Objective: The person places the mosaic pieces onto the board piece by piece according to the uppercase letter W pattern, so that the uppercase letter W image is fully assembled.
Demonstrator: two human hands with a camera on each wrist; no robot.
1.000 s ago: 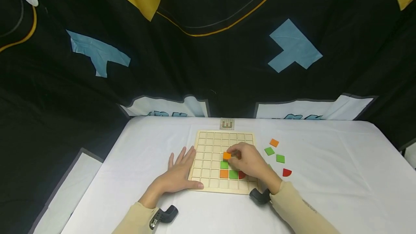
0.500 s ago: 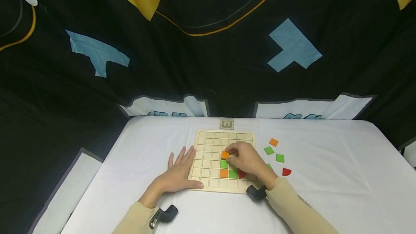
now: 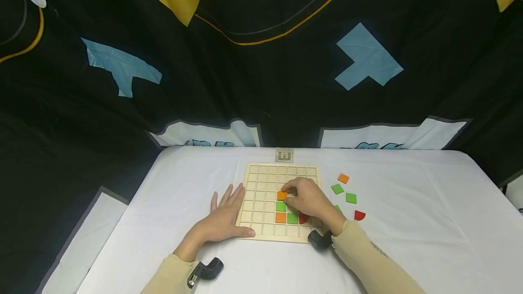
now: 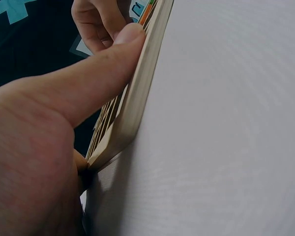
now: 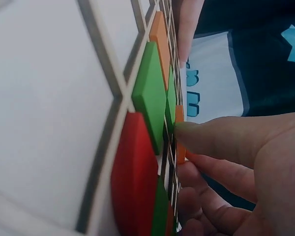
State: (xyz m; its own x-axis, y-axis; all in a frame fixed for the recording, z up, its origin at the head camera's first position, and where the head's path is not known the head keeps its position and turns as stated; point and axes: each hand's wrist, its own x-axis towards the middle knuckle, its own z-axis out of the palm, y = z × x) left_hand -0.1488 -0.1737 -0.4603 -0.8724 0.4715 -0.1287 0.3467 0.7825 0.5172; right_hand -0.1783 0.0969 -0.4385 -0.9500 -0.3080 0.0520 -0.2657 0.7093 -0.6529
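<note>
A pale wooden grid board lies on the table in the head view. My left hand rests at its left side, fingers spread, thumb lying over the near edge. With thumb and fingertips my right hand pinches an orange square tile at a cell just beyond a green square tile; whether it is fully seated I cannot tell. Nearer me sit another orange tile, a green tile and a red quarter-round piece, side by side. More tiles beneath the right hand show partly in the right wrist view.
Right of the board lie loose pieces: an orange tile, green tiles and a red quarter-round. A small pattern card is behind the board. A dark curtain hangs beyond the white table.
My right hand has shifted slightly left and down with the orange tile, bringing it into line with the green tile below. The left hand stays put.
</note>
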